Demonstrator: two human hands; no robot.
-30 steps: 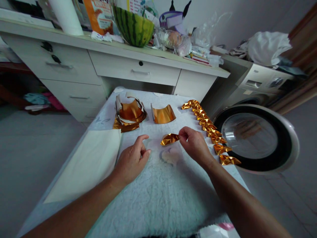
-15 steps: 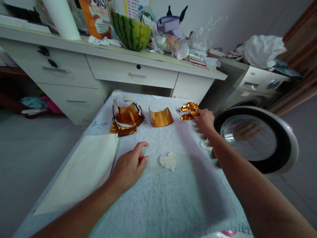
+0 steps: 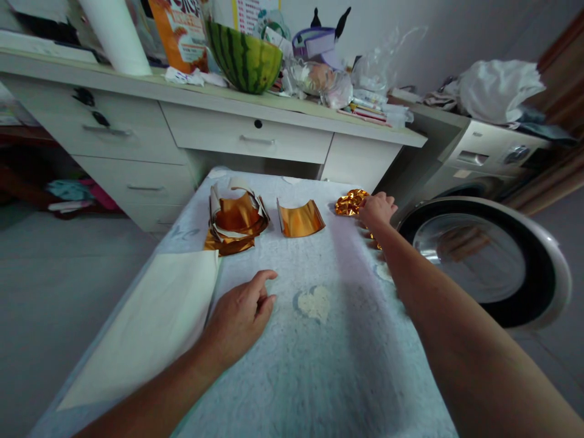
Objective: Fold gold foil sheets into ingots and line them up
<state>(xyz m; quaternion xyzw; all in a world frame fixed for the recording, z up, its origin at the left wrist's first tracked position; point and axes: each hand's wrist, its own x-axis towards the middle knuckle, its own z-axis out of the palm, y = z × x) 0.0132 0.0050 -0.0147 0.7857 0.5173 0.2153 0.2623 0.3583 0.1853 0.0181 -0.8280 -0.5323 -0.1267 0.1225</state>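
Note:
On the cloth-covered table, my left hand (image 3: 241, 313) rests with thumb and forefinger apart and holds nothing. My right hand (image 3: 378, 210) is at the table's far right, its fingertips at the crumpled gold foil (image 3: 350, 202); the fingers are partly hidden, so I cannot tell whether they grip it. More gold bits show beside the right forearm, mostly covered by it. A curved gold sheet (image 3: 301, 220) stands alone near the middle of the far side. To its left sits a stack of curved gold sheets (image 3: 237, 216) with white backing.
White paper (image 3: 150, 322) covers the table's left side. Behind the table is a white desk (image 3: 292, 114) with a cut watermelon (image 3: 244, 59), a white roll (image 3: 116, 36) and plastic bags. At the right, a washing machine's round door (image 3: 483, 258) hangs open beside my right arm.
My right hand has shifted slightly at the foil, and the foil pieces there now lie closer together. My left hand keeps its pose. The view has shifted a little.

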